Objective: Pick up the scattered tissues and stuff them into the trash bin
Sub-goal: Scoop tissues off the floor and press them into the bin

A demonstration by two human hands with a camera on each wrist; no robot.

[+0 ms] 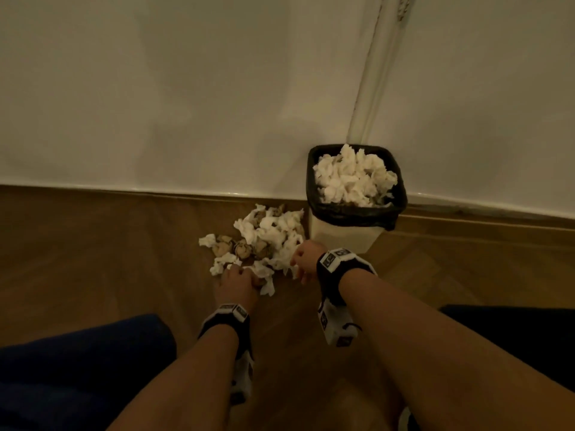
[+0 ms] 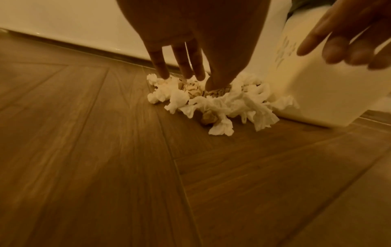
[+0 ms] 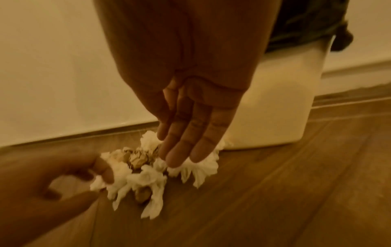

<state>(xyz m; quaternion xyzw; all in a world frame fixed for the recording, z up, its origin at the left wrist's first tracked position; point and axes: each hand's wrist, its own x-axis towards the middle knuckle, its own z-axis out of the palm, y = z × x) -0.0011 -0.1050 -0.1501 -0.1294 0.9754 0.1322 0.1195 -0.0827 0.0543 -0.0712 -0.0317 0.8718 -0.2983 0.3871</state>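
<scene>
A heap of crumpled white tissues and brown paper balls (image 1: 267, 237) lies on the wooden floor just left of the trash bin (image 1: 342, 236). The bin is white with a black liner and is piled high with tissues (image 1: 351, 178). My left hand (image 1: 241, 270) is at the heap's near-left edge, fingers and thumb curled round a clump of tissues (image 2: 169, 93). My right hand (image 1: 298, 262) is at the heap's right edge beside the bin. Its fingers (image 3: 184, 157) are straight, tips touching the white tissues (image 3: 198, 168). It holds nothing.
A white wall and baseboard (image 1: 155, 191) run close behind the heap and the bin. A white pipe (image 1: 370, 88) goes up the wall above the bin. My knees in dark fabric (image 1: 77, 368) are at the bottom corners. Bare wooden floor (image 2: 105, 167) lies in front of the heap.
</scene>
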